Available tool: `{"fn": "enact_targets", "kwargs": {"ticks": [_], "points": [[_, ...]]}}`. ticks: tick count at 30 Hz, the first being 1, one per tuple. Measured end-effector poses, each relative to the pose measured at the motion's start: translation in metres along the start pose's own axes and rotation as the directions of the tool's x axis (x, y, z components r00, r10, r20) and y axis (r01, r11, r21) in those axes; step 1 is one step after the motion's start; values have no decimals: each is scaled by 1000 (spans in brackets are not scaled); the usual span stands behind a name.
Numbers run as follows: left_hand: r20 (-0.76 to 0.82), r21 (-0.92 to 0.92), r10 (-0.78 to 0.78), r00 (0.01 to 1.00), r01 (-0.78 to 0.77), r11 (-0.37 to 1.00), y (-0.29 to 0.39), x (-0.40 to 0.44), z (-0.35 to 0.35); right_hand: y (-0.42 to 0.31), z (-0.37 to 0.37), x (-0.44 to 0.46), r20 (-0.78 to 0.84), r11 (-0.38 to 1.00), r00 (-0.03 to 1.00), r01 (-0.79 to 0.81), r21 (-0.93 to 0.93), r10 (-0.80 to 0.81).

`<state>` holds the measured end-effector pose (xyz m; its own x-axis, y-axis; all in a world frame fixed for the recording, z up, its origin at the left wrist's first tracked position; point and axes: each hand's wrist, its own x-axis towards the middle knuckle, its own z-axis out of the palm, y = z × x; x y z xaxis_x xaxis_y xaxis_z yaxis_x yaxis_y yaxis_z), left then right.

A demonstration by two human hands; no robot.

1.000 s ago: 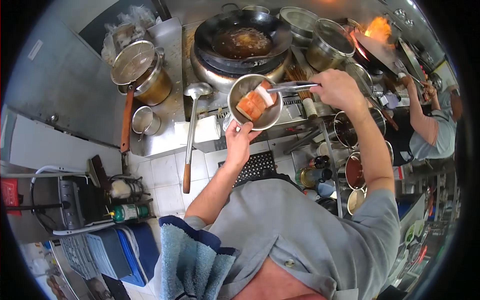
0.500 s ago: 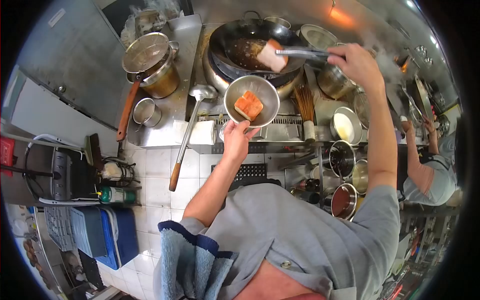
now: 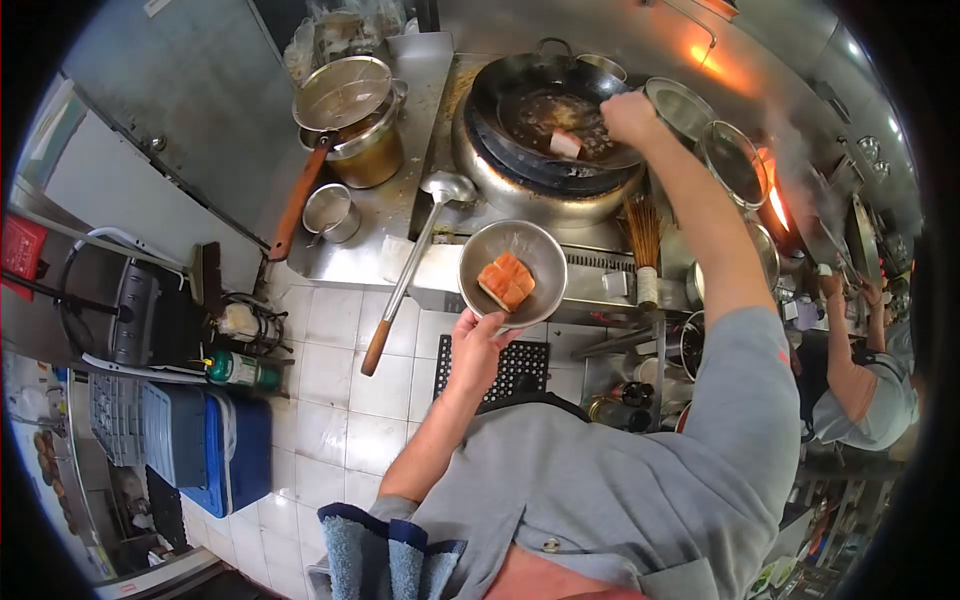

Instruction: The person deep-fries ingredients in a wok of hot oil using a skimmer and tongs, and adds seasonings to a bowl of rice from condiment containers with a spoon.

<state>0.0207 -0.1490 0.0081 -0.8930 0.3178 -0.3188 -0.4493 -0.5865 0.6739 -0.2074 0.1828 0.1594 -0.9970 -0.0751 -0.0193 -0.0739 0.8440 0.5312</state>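
My left hand (image 3: 478,350) grips the rim of a steel bowl (image 3: 479,256), thumb over the edge. Inside the bowl lie orange-topped, pale-sided food blocks (image 3: 507,281), side by side. Over the right rim of the black wok (image 3: 490,95), my right hand (image 3: 632,118) is closed; the metal tongs seen earlier in it are now hidden. Bubbling brown liquid (image 3: 545,108) fills the wok's bottom. A pale block with a pinkish top (image 3: 565,143) sits in that liquid; whether the tongs touch it cannot be seen.
A ladle (image 3: 404,285) rests across the counter's front edge, its handle sticking out. On the left stand a strainer (image 3: 343,92) over a pot (image 3: 368,160) and a small steel cup (image 3: 331,212). A bamboo brush (image 3: 642,235) is right of the bowl. Another person (image 3: 865,395) works far right.
My right hand has lowered toward the wok, and the block it held up in the tongs is now down in the liquid. The view has shifted; the bowl stays in my left hand.
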Motion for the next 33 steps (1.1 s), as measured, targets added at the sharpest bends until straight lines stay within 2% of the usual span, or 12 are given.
{"fn": "enact_targets", "kwargs": {"ticks": [3,5,6,9,12,14,16,19,22,24,27,33], "points": [[-20,-1,21,1000,-21,1000,17,-8,-12,22,-50,-24,-143,980,971,-182,86,193],[11,0,59,998,-59,998,28,-6,-18,29,-95,-66,-233,949,936,-211,234,265],[20,-3,77,997,-77,997,32,-4,-20,29,-108,-90,-363,948,896,-160,274,256],[65,37,111,992,-113,993,47,2,-21,4,-146,-157,-350,867,935,126,482,59],[141,63,143,980,-153,986,55,8,-20,-61,-157,-208,-292,853,949,250,459,-121],[188,90,135,973,-154,984,56,9,-18,-100,-142,-223,-195,851,979,159,501,-68],[235,89,119,965,-143,986,55,9,-17,-115,-134,-221,65,915,997,19,403,-49],[218,79,81,973,-100,992,54,11,-13,-104,-132,-224,68,906,994,-101,411,80],[219,84,57,974,-77,993,48,23,-9,-107,-123,-220,109,850,992,-106,516,58],[229,83,71,971,-92,992,42,32,-5,-100,-111,-207,101,883,994,-83,463,41],[181,76,63,981,-78,994,41,39,-4,-87,-120,-196,71,841,994,-103,531,77],[142,69,143,980,-154,986,35,65,0,-84,-123,-191,49,878,996,44,476,-77]]}}
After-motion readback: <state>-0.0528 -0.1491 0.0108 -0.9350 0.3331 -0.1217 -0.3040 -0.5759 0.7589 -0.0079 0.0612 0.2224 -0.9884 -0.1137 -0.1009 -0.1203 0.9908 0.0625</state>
